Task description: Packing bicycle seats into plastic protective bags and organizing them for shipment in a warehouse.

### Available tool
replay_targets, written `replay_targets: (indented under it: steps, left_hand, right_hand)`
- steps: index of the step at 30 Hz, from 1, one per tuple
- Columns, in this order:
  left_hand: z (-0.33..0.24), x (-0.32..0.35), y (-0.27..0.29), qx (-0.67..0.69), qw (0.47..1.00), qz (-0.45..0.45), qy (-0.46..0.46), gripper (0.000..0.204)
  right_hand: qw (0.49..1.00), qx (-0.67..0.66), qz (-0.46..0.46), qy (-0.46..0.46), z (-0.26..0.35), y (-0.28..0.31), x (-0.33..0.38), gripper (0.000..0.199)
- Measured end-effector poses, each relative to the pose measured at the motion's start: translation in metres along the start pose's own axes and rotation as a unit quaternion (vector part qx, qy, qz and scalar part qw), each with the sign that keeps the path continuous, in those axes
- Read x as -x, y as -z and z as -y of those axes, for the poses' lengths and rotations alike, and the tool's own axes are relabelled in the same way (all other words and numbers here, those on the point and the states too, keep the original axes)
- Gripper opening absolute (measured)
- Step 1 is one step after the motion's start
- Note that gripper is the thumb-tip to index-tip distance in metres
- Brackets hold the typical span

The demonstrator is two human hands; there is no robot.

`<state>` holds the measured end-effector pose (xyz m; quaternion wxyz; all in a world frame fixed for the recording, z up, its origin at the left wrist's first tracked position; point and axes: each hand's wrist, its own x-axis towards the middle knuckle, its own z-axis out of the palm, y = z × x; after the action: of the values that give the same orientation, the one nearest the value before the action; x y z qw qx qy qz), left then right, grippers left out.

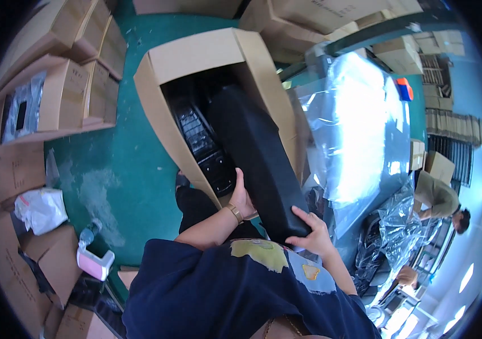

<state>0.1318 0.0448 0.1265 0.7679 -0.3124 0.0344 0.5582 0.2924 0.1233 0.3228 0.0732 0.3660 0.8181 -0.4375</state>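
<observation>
A long black motorcycle seat point(258, 152) lies at a slant over an open cardboard box point(196, 56), its far end inside and its near end out toward my body. My left hand point(242, 199) is pressed to the seat's left side, thumb up, its other fingers mostly hidden beneath. At the near right end my right hand point(312, 234) grips the seat, with thumb and fingers round its edge. Inside the box, left of this seat, another black seat point(198, 138) shows its ribbed, shiny plastic underside.
Cardboard boxes point(71, 96) are stacked at the left. Clear plastic sheets point(359, 130) cover a table on the right, and plastic-wrapped black items point(385, 237) lie beyond my right arm. A white bag point(41, 210) sits at left; a co-worker point(437, 198) bends over at far right.
</observation>
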Motion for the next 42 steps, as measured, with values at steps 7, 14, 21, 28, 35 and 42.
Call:
replay_targets:
  steps: [7, 14, 21, 28, 35, 42]
  left_hand:
    - [-0.1, 0.022, -0.095, -0.063, 0.94, 0.094, -0.323, 0.088]
    - [-0.081, 0.047, -0.133, -0.17, 0.914, 0.063, -0.362, 0.083]
    - [-0.066, 0.069, -0.167, -0.255, 0.86, 0.072, -0.435, 0.076]
    - [-0.092, 0.086, -0.222, -0.34, 0.82, 0.084, -0.453, 0.07]
    - [-0.113, 0.051, -0.244, -0.367, 0.842, 0.008, -0.396, 0.044]
    - [-0.043, 0.036, -0.231, -0.392, 0.804, -0.097, -0.438, 0.035]
  right_hand:
    - [0.924, 0.332, -0.009, 0.191, 0.029, 0.013, 0.076, 0.037]
    - [0.939, 0.133, -0.219, 0.231, -0.008, 0.006, 0.107, 0.042]
    - [0.834, -0.469, -0.287, -0.045, -0.022, -0.023, 0.102, 0.071]
    - [0.757, -0.538, -0.37, -0.017, -0.041, -0.017, 0.1, 0.057]
    - [0.743, -0.562, -0.364, 0.011, -0.066, 0.019, 0.124, 0.062]
    - [0.819, -0.363, -0.431, -0.106, -0.087, 0.018, 0.152, 0.037]
